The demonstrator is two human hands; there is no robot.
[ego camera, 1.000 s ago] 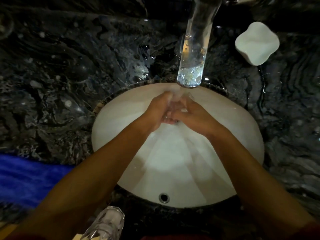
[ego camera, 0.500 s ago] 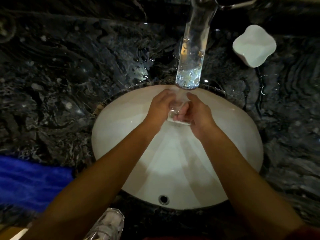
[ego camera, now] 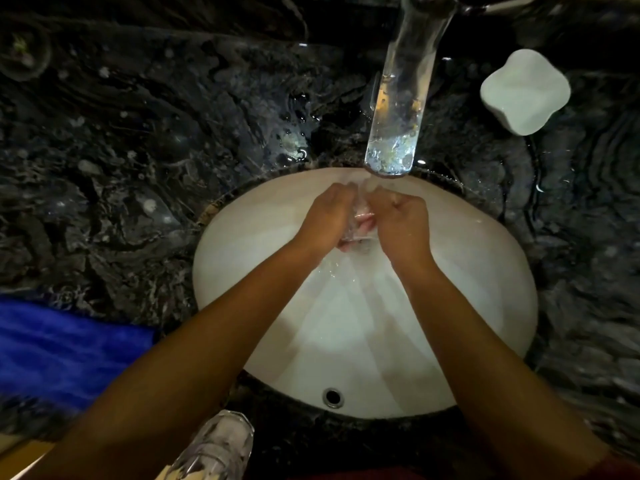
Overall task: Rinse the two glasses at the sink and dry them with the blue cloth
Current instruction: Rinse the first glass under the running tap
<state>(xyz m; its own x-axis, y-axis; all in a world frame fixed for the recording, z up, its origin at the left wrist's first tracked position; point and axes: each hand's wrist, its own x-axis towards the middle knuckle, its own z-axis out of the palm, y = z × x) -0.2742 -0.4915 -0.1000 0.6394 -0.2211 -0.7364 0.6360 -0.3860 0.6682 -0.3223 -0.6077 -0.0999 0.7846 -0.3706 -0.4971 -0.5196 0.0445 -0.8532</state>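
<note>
**Glass held under the running tap**

Since half a second ago, the two hands have been drawn closer round the glass, and less of it is seen between them. The glass (ego camera: 358,226) is held over the back of the white sink basin (ego camera: 485,289), directly below the spout of the tap (ego camera: 398,133), and water is seen falling onto it and splashing into the basin beneath. What is inside the glass cannot be told; it is blurred by water and mostly covered by fingers.

The left hand (ego camera: 327,220) is curled round the glass from one side, and the right hand (ego camera: 403,220) is curled round it from the other, so the glass is gripped between both.

A second glass (ego camera: 218,448) is stood on the dark marble counter (ego camera: 138,168) at the near edge, just left of the basin's front; its contents cannot be made out. The blue cloth (ego camera: 59,351) is laid on the counter to the left of the basin, well apart from the hands. A white dish (ego camera: 524,91) is set on the counter to the right of the tap.
</note>
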